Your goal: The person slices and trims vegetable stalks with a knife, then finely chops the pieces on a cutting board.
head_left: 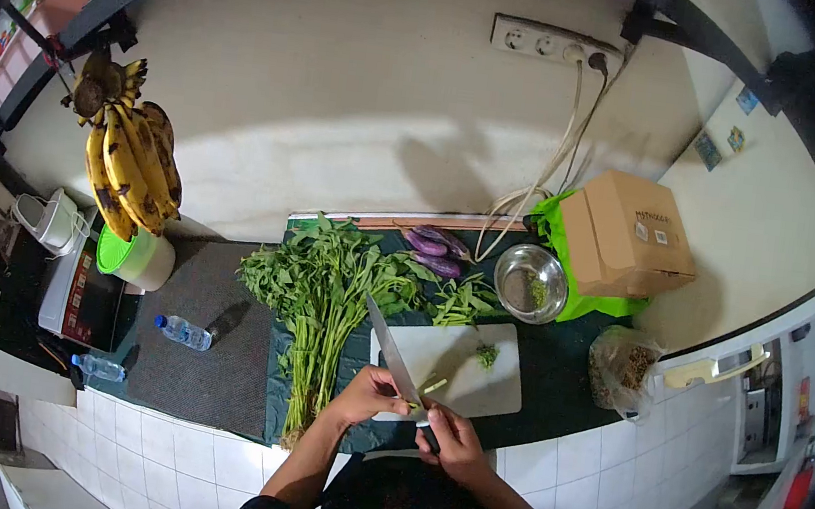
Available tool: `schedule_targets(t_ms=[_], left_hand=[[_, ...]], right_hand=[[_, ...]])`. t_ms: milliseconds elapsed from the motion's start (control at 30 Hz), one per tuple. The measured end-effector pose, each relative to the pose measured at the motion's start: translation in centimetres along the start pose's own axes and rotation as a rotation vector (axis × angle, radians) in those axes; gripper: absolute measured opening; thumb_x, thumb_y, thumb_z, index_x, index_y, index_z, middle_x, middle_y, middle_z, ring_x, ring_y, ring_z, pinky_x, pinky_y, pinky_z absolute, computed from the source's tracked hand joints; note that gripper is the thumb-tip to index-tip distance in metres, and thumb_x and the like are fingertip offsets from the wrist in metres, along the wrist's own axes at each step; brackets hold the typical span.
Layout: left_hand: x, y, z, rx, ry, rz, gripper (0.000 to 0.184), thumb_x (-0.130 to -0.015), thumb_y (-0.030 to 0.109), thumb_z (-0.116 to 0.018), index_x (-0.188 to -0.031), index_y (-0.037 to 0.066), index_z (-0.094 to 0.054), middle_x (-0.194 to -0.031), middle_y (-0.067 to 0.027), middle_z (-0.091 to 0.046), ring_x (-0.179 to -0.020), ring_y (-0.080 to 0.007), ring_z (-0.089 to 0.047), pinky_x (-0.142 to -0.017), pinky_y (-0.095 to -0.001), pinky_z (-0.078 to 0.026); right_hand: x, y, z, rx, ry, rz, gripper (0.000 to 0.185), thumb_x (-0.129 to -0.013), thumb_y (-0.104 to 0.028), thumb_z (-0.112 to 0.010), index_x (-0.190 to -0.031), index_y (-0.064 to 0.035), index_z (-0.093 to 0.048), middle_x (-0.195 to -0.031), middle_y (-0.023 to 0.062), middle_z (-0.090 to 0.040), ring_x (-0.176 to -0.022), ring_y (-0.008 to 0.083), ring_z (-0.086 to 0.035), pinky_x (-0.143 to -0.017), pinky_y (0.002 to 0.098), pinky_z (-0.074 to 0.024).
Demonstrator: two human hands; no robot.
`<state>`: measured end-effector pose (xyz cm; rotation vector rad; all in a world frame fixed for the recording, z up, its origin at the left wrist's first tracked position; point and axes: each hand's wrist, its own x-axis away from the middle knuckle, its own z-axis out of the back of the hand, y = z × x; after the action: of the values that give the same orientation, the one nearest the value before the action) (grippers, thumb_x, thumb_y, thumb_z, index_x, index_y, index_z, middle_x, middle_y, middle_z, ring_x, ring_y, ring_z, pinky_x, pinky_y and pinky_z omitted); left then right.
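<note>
My right hand (pixel 454 443) grips the dark handle of a kitchen knife (pixel 392 351), whose long blade points up and to the left over the near-left part of a white cutting board (pixel 500 391). Close against the blade, my left hand (pixel 371 397) is closed in a pinch on a small piece of green stem (pixel 413 407). Short pale stem pieces (pixel 435 386) and a little heap of chopped greens (pixel 486 355) lie on the board. To its left rests a large bunch of leafy green stalks (pixel 320 315). Loose leafy sprigs (pixel 460 303) are behind the board.
Purple eggplants (pixel 438 249) lie at the back, beside a metal bowl (pixel 509 266) holding some greens. A cardboard box (pixel 621 234) and a filled plastic bag (pixel 622 369) stand on the right. Bananas (pixel 131 163) hang above a lidded tub (pixel 150 260) and a water bottle (pixel 184 332).
</note>
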<state>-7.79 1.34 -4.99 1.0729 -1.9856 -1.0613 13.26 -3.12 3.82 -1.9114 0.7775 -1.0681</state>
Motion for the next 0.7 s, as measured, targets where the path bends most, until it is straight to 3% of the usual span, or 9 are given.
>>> schedule_targets(t_ms=[367,433,567,633,700], left_hand=[[-1.7,-1.1,-0.4,0.057,0.103,-0.02,0.013,-0.081,0.009,-0.079,-0.085,0.004,-0.069,-0.083,-0.0003,-0.068,-0.079,-0.0089,-0.061,-0.076,-0.0255,-0.048],[-2.5,-1.4,0.0,-0.212,0.16,0.106,0.012,-0.083,0.009,-0.077,-0.088,0.003,-0.068,-0.083,-0.0009,-0.067,-0.08,-0.009,-0.06,-0.077,-0.0248,-0.048],[-5.4,-8.3,2.2,-0.262,0.295,0.068,0.011,-0.084,0.007,-0.075,-0.091,0.002,-0.068,-0.087,-0.0043,-0.071,-0.082,-0.0116,-0.065,-0.076,-0.0269,-0.05],[-6.6,-10.5,3.1,-0.349,0.311,0.042,0.019,-0.082,0.014,-0.078,-0.092,0.001,-0.068,-0.086,-0.0075,-0.072,-0.08,-0.0136,-0.067,-0.073,-0.0291,-0.052],[-7.4,-10.1,2.7,-0.858,0.449,0.139,0.033,-0.076,0.027,-0.082,-0.095,0.003,-0.069,-0.086,-0.0103,-0.073,-0.076,-0.0178,-0.069,-0.072,-0.0305,-0.053]], right_hand=[[0.6,-0.3,1.7,-0.082,0.097,0.03,0.042,-0.106,-0.032,-0.039,-0.138,-0.006,-0.048,-0.066,0.0003,-0.049,-0.054,0.0085,-0.044,-0.05,0.0246,-0.0372],[1.1,-1.2,2.0,-0.06,0.206,0.036,0.041,-0.107,-0.031,-0.035,-0.138,-0.0076,-0.046,-0.065,0.0016,-0.046,-0.051,0.0099,-0.04,-0.049,0.0249,-0.0362],[1.2,1.7,6.1,-0.103,0.331,0.036,0.043,-0.106,-0.037,-0.038,-0.135,-0.0079,-0.048,-0.064,0.0015,-0.048,-0.05,0.0101,-0.043,-0.046,0.0258,-0.0368],[1.5,1.9,6.9,-0.101,0.399,0.026,0.041,-0.104,-0.04,-0.041,-0.125,-0.0075,-0.054,-0.063,0.0016,-0.049,-0.049,0.0099,-0.045,-0.044,0.0264,-0.0377],[1.8,2.9,8.4,-0.033,0.486,-0.069,0.037,-0.104,-0.04,-0.044,-0.115,-0.0071,-0.058,-0.062,0.002,-0.05,-0.047,0.0096,-0.045,-0.044,0.0271,-0.0392]])
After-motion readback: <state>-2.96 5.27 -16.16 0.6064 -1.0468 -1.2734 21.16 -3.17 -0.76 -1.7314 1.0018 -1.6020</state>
